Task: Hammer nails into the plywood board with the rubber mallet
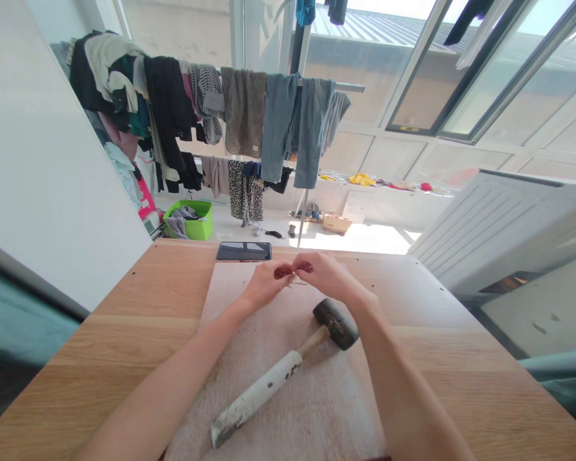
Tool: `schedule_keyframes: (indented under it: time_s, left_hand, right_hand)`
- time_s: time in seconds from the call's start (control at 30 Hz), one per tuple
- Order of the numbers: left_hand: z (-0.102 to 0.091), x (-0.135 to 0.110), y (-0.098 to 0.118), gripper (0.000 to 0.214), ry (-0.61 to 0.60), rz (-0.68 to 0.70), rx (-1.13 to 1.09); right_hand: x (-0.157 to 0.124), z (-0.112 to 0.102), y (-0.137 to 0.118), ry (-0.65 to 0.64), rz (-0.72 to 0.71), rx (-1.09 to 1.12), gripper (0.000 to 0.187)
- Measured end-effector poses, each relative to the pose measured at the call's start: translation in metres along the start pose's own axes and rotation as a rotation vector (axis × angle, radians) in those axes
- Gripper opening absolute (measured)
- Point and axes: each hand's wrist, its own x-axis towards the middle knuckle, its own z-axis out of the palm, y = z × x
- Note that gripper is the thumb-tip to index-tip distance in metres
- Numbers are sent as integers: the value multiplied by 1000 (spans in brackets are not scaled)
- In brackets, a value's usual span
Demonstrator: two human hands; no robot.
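Note:
My left hand (pixel 267 282) and my right hand (pixel 319 270) meet fingertip to fingertip above the far end of a pale plywood board (pixel 288 397) on the wooden table (pixel 139 320). Both hands are pinched shut on something small and thin with a bit of red in it; I cannot make out what it is. A rubber mallet (pixel 288 368) with a black head and a white, worn handle lies on the board, just under my right forearm, untouched.
A dark phone (pixel 244 251) lies flat at the table's far edge, beyond my hands. Past the table stands a drying rack full of clothes (pixel 249 121), with a green basket (pixel 192 219) on the floor. A white slatted panel (pixel 504 224) leans at the right.

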Motion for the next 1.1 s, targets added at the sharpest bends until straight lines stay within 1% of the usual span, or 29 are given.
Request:
schedule_keyframes:
  time_s: [0.23,0.37,0.43,0.53,0.57,0.63,0.7,0.77,0.93,1.0,1.1]
  left_hand:
    - [-1,2,0,26,-34,-52,-176]
    - [-1,2,1,25,-23,-66,-144]
    - [-2,2,1,19,-15,-77,-100]
    - [-5,1,2,9,-41,-90,-66]
    - [-7,2,2,8,-51,-101,-70]
    - [-12,2,2,13,-65,-143,-81]
    - [-17,2,2,19,-73,-195,-65]
    - [-23,3,3,19,-80,-234,-31]
    - [-40,3,11,16,-101,-249,-28]
    - [-48,3,15,20,-130,-256,-37]
    - [-59,2,17,26,-203,-289,-39]
  right_hand:
    - [1,-3,-8,25,43,79,15]
    - [2,0,-9,18,72,91,17]
    - [2,2,-10,4,86,87,18]
    - [2,2,-10,-31,97,72,18]
    - [2,2,-10,-42,99,61,17]
    - [1,0,-9,-54,108,18,16]
    - [0,0,-6,-59,134,-54,15]
    - [-2,2,-3,-87,163,-130,16]
    - [-3,13,1,-186,182,-236,22]
    - [-3,15,1,-198,193,-256,19]
    - [-1,15,-2,-207,190,-260,18]
